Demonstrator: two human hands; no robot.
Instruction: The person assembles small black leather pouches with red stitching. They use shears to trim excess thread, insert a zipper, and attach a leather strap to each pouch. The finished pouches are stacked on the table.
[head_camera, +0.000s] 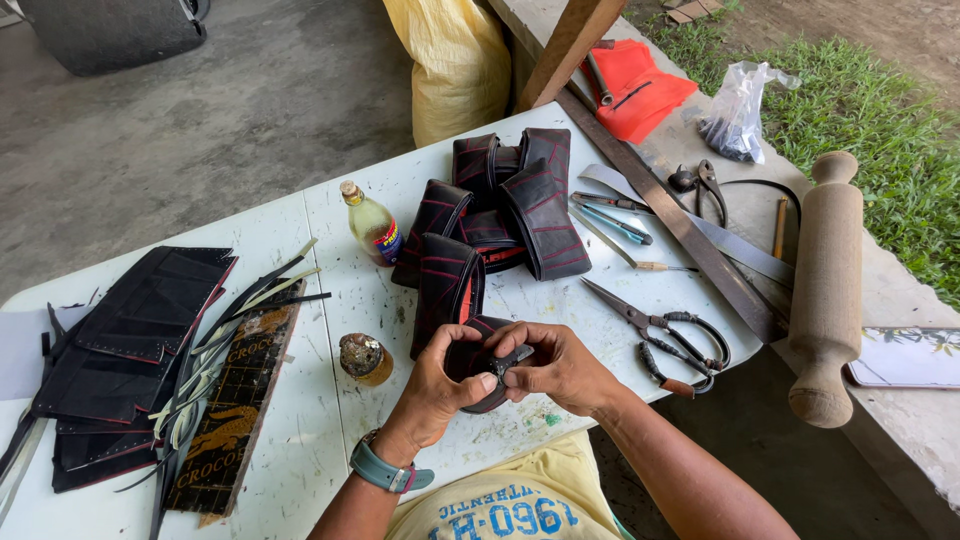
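My left hand (437, 385) and my right hand (556, 366) both grip one folded black leather piece with red stitching (487, 358) over the near edge of the white table (330, 280). The fingertips of both hands pinch a small black strip at its middle. A watch with a grey-green strap sits on my left wrist. Just beyond my hands stands another folded black piece (447, 285), and behind it lies a pile of several like pieces (515, 200).
Large black scissors (660, 335) lie right of my hands. A small jar (362, 359) and a bottle of yellow liquid (372, 226) stand left. Flat black leather panels (130, 345) and strips cover the left end. A wooden rolling pin (827, 285), pliers and a metal ruler rest right.
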